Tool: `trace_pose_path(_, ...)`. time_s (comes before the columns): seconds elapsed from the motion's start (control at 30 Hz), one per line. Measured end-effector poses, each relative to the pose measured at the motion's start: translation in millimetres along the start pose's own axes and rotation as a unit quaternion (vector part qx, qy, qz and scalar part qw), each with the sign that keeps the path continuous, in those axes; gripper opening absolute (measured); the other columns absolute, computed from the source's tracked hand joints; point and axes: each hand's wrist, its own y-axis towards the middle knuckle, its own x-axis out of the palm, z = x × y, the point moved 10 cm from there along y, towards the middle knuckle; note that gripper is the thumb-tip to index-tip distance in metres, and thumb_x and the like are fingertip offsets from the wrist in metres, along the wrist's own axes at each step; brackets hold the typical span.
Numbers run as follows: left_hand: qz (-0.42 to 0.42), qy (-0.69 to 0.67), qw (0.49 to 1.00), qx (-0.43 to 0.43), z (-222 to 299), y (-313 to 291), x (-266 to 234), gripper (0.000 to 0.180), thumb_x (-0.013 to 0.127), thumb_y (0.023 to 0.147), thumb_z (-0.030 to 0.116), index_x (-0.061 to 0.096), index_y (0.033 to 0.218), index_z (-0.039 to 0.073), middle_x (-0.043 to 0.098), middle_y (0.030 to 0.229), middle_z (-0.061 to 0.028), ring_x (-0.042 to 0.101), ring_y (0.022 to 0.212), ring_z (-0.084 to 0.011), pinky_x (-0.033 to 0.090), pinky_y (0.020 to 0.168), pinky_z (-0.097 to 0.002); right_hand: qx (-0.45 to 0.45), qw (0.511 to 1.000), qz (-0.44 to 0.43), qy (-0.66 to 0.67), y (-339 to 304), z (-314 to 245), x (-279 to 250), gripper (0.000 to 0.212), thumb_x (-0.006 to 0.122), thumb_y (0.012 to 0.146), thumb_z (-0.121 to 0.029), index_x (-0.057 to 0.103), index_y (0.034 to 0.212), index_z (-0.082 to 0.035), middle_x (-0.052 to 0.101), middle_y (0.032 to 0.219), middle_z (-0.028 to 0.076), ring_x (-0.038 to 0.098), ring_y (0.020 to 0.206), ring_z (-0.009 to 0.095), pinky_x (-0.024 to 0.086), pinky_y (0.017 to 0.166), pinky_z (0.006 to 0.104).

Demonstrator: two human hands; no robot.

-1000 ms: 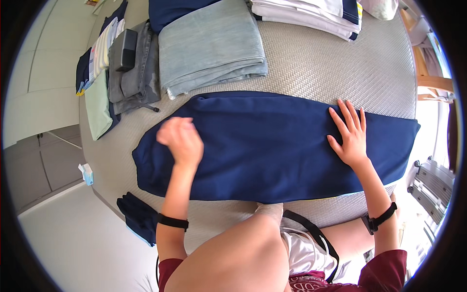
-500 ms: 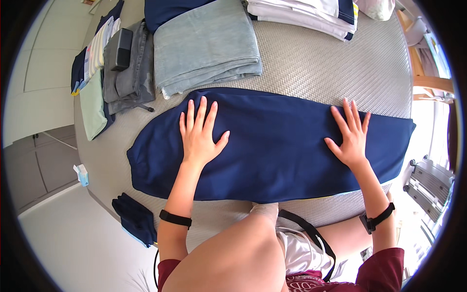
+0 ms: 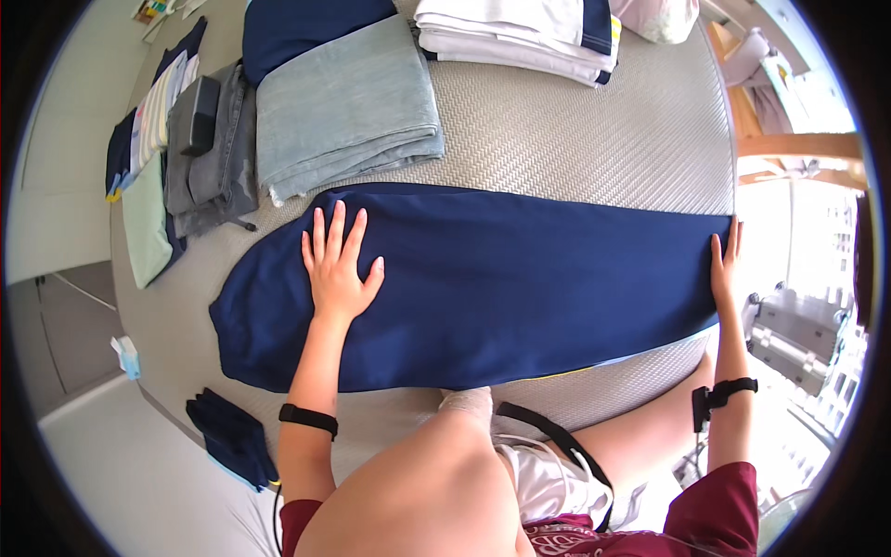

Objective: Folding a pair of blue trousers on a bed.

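Note:
A long navy garment, which looks like trousers folded lengthwise (image 3: pixel 520 278), lies flat across the woven mat. Its gathered end is at the left and its straighter end at the right. My left hand (image 3: pixel 339 269) rests palm down on the left part of the cloth, fingers spread. At the far right end my right hand (image 3: pixel 728 265) lies along the garment's edge, fingers stretched out; its underside is hidden. A thin light-blue and yellow strip shows under the near edge.
Beyond the garment lie folded light-blue jeans (image 3: pixel 348 107), a navy folded cloth (image 3: pixel 311 37) and a white stack (image 3: pixel 515 46). Grey jeans (image 3: pixel 223 158) carry a dark box (image 3: pixel 199 116). A small navy bundle (image 3: pixel 230 432) sits near the left edge. A silver suitcase (image 3: pixel 794 339) stands right.
My right hand has slid from the top of the navy cloth to its right end. The left hand stays flat on the cloth. The whole view has shifted slightly.

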Motion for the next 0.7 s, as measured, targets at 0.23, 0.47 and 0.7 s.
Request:
trace_pose_path(0.23,-0.003,-0.012,1.000,0.001,6,3,7,0.066,0.061,0.076,0.028,0.040,0.137,0.022,0.028,0.147,-0.0077,0.021,0.136,-0.0337,0.016,0.107,-0.0541,0.293,0.903,-0.121,0.290,-55,171,39,0.084,0.029,0.088,-0.067,0.017,0.144,-0.006,0.025,0.147,0.014,0.025,0.134,0.028,0.018,0.110,0.0374)
trace_pose_path(0.47,-0.016,0.031,0.999,-0.002,2,0,1,0.058,0.056,0.082,0.031,0.040,0.137,0.022,0.024,0.148,-0.0089,0.016,0.137,-0.0361,0.012,0.106,-0.0584,0.131,0.990,0.013,0.048,-89,97,-25,0.066,0.045,0.092,-0.045,0.021,0.144,-0.012,0.022,0.148,0.017,0.020,0.136,0.035,0.016,0.110,0.0470)
trace_pose_path(0.7,0.039,0.265,0.906,-0.326,-130,-111,-50,0.054,0.044,0.091,0.040,0.032,0.141,0.029,0.017,0.151,-0.0100,0.011,0.138,-0.0398,0.010,0.102,-0.0655,-0.248,0.963,-0.101,0.029,-121,-204,-18,0.069,0.061,0.077,-0.017,0.032,0.139,-0.008,0.021,0.148,0.019,0.014,0.138,0.040,0.006,0.108,0.0558)
